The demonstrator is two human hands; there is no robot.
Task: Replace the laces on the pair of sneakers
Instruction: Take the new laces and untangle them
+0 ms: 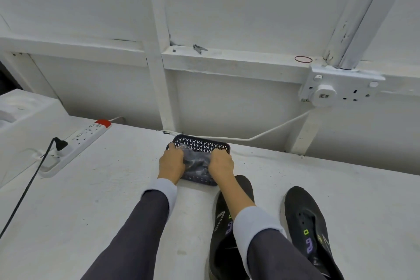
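White-painted tabletop [91,211] carries a dark perforated basket [200,143] near its far edge, and a clear plastic bag [196,161] of dark contents, presumably the new laces, is held over it. The bag is gripped by the left hand [171,163] and the right hand [221,165], fingers curled into the film from either side.

If the bag is pulled apart hard, it could split at once and the contents be scattered. The light basket could also be dragged or tipped. The near sneaker [221,257], lying under the right forearm, could be knocked. The other sneaker [306,223] lies just beside it, its eyelets empty.

A power strip [75,145] with a black cable [27,188] lies at the left. Behind, a white framed wall is seen, with a double socket [341,91], a red rubber band [303,59] and a metal clip [199,48] on its ledge.
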